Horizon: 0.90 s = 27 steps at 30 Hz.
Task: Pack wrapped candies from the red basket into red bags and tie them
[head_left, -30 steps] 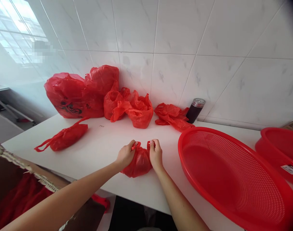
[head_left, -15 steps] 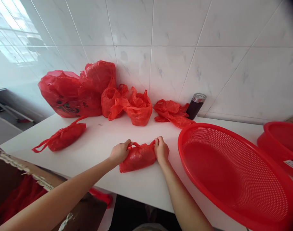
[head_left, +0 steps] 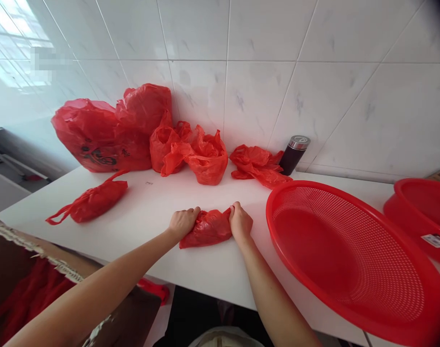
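A small filled red plastic bag (head_left: 210, 231) lies on the white table (head_left: 144, 250) in front of me. Closed around its upper left corner is my left hand (head_left: 184, 222). My right hand (head_left: 240, 221) grips the upper right corner, thumb and fingers pressed together. The bag's contents are hidden. Off to the left rests another red bag (head_left: 99, 200), bundled up with its two handles sticking out.
Against the tiled wall stand a large red bag (head_left: 108, 140), smaller red bags (head_left: 209, 164), crumpled red bags (head_left: 258, 166) and a dark thermos (head_left: 294, 155). A red basket (head_left: 321, 250) occupies the right, a red tub (head_left: 411, 221) beyond. A cardboard box (head_left: 71, 265) is at lower left.
The handle loop that stood up beside my left hand no longer shows; that hand is now closed over the bag's corner. The whole view has shifted slightly.
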Each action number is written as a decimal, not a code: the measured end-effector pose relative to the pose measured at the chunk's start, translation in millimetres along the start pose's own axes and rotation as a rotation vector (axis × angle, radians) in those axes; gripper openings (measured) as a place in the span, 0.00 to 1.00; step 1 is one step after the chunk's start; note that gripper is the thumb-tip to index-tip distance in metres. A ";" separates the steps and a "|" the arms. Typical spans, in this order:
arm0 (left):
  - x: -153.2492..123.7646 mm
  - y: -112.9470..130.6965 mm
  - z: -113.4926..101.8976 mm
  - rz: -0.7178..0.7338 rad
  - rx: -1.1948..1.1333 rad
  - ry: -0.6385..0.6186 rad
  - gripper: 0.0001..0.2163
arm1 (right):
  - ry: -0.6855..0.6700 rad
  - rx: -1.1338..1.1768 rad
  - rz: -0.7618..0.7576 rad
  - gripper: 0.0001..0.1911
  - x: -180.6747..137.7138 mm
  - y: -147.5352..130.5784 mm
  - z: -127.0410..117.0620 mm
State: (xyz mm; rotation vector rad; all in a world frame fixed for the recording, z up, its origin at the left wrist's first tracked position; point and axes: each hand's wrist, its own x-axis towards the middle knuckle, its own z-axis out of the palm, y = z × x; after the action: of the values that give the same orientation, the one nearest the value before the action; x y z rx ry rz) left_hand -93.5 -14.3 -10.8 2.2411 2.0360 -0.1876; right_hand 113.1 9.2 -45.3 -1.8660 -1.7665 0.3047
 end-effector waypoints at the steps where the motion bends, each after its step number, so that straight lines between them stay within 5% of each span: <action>1: 0.1 0.7 0.7 0.002 0.000 -0.003 0.15 | 0.000 0.011 0.001 0.09 -0.1 0.0 0.5; 6: -0.2 1.3 -6.8 0.001 -0.034 0.007 0.14 | 0.030 0.125 0.032 0.08 0.3 1.6 0.1; 10: -11.4 -11.0 -35.8 -0.016 -0.122 0.052 0.09 | 0.107 0.306 0.098 0.09 6.5 9.5 -5.4; 14: -40.5 -28.9 -61.1 -0.052 -0.295 0.056 0.15 | 0.182 0.543 0.142 0.12 15.3 17.9 -7.4; 20: -66.7 -42.6 -56.9 -0.071 -0.560 -0.003 0.22 | 0.201 0.835 0.154 0.15 19.5 18.7 -0.7; 25: -45.1 -27.1 -73.7 -0.155 -0.510 0.288 0.15 | 0.136 1.054 0.138 0.19 19.9 17.2 -8.3; 27: -33.8 -7.0 -81.6 -0.065 -0.436 0.385 0.17 | 0.106 1.134 0.131 0.21 19.6 16.0 -12.4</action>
State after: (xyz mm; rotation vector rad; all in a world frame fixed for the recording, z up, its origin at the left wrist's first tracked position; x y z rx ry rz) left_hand -102.2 -33.5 75.3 2.0472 2.0588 0.6670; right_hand 135.3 25.6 -39.6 -1.1057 -0.9953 0.9853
